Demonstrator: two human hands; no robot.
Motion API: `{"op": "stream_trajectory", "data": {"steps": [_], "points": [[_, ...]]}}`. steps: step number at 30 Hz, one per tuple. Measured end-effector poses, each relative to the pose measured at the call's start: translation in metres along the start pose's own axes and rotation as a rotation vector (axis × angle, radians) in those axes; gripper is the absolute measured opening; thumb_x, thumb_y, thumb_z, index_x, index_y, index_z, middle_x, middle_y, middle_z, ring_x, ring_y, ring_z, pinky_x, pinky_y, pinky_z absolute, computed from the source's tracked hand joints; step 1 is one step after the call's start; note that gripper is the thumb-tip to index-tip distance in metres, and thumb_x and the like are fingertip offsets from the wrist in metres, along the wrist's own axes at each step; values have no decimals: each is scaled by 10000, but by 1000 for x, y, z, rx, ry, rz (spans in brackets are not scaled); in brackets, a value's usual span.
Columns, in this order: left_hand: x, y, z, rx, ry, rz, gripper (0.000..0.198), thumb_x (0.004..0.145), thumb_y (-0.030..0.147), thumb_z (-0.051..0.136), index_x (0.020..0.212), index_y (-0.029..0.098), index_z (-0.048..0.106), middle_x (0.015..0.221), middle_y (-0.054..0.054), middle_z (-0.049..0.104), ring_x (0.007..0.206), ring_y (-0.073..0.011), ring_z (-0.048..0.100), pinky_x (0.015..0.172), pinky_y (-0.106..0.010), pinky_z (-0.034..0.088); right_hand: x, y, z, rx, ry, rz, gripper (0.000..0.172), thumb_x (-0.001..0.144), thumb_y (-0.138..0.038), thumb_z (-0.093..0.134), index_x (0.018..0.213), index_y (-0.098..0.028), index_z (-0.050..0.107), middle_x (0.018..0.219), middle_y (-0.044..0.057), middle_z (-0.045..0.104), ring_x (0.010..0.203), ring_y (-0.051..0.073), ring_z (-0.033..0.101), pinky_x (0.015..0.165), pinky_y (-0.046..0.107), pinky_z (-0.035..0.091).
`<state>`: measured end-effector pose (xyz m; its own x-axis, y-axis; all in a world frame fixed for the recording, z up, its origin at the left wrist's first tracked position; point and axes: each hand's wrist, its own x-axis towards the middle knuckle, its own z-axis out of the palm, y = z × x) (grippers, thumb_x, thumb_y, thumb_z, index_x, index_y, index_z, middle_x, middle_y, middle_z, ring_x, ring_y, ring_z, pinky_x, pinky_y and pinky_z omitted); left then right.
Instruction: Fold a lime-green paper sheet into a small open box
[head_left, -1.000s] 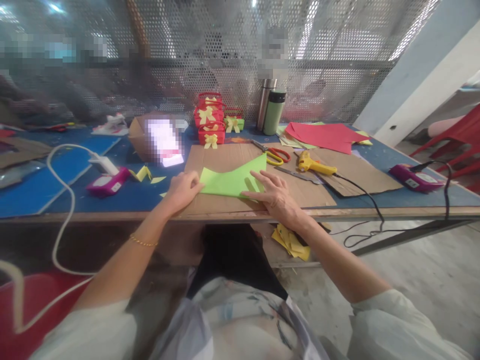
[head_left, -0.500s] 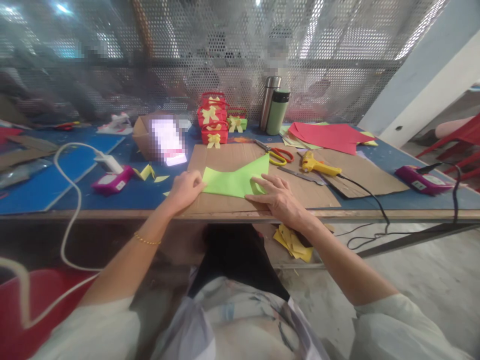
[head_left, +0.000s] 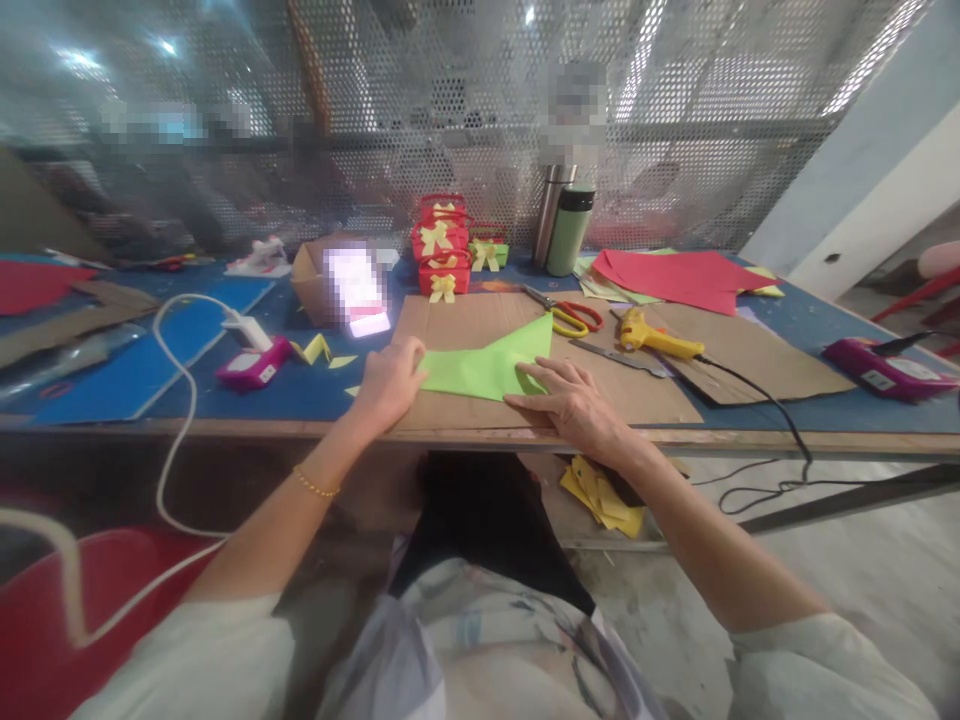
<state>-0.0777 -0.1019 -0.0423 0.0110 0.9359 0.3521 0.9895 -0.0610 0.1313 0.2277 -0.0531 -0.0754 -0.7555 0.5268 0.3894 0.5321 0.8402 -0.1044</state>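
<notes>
A bright green sheet of paper (head_left: 480, 368), folded over with one corner pointing up at its right, lies on a flat piece of cardboard (head_left: 435, 410) at the table's front edge. My left hand (head_left: 394, 380) is closed on the sheet's left end, fingers and thumb pinched together. On the sheet's right part rests my right hand (head_left: 574, 400), its fingers stretched out and pressing it down. Just behind the sheet are scissors (head_left: 574, 318) with red and yellow handles. A flat grey blade (head_left: 619, 357) lies right of the sheet.
A yellow glue gun (head_left: 660, 335) with a black cord lies at the right. Red paper (head_left: 675, 278) is spread behind it. Small red boxes with bows (head_left: 444, 272), a green bottle (head_left: 571, 232) and a lit phone (head_left: 358, 290) stand at the back. Purple power sockets (head_left: 255, 365) sit left and right.
The whole view has shifted, so everything sits a little farther right and lower. My left hand has moved slightly inward over the sheet's left end; my right hand stays on its right part.
</notes>
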Motion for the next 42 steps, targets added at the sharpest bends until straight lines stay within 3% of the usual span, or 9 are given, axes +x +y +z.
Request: {"op": "stream_trajectory", "data": {"steps": [2,6,11,16,18,22,29,35,42], "points": [[-3,3,-1,125,54,155,229,929,98,486,1125,169,581,1025,-102,648,893,-230,580,804,-368,363,0,-1,0,6,2,0,347,953,-413,651,1295,-413,711,1518,89,553,1398,361,447,1059,519,344],[0,0,-3,301,13,471,244,933,49,414,891,177,618,946,-101,619,828,-225,550,765,-363,355,1,-1,3,16,28,19,348,939,-359,676,1276,-436,715,1510,64,566,1395,352,455,1075,531,337],[-2,-1,-8,420,-1,600,245,896,17,419,878,153,623,910,-109,641,852,-239,584,763,-362,391,3,2,8,42,26,6,393,907,-342,716,1291,-426,707,1513,69,562,1405,354,443,1094,540,321],[-26,9,-12,449,1,544,251,870,8,428,930,108,650,877,-126,648,825,-254,604,874,-432,432,3,6,13,59,28,-1,387,931,-351,683,1313,-414,695,1521,80,552,1415,354,429,1108,538,302],[-35,13,-12,425,7,529,358,895,7,387,1095,109,667,905,-123,652,841,-250,610,905,-449,436,3,7,15,61,36,-5,412,927,-347,689,1331,-421,678,1530,71,545,1414,352,427,1111,529,298],[-45,20,-11,426,-36,476,609,919,7,351,1442,249,547,971,-121,655,911,-251,628,863,-418,448,3,8,17,59,53,-12,438,941,-316,666,1363,-430,645,1537,61,538,1402,337,437,1110,508,301],[-49,25,-8,295,-80,322,589,921,39,411,1415,296,600,1102,-157,661,1005,-279,622,928,-451,449,5,7,15,50,49,-12,392,967,-296,615,1335,-421,671,1506,70,567,1379,328,457,1110,510,306],[-52,35,-7,350,-76,240,560,946,60,410,1412,305,602,1159,-163,683,1087,-290,634,970,-474,416,6,5,13,32,41,-3,403,948,-288,641,1334,-399,678,1514,78,558,1390,325,446,1100,503,314],[-50,49,-10,336,-34,249,423,958,91,452,1277,239,688,1241,-164,672,1204,-316,580,1020,-512,399,7,6,18,12,37,-11,390,947,-285,632,1319,-385,694,1516,88,557,1388,335,451,1075,504,333]]}}
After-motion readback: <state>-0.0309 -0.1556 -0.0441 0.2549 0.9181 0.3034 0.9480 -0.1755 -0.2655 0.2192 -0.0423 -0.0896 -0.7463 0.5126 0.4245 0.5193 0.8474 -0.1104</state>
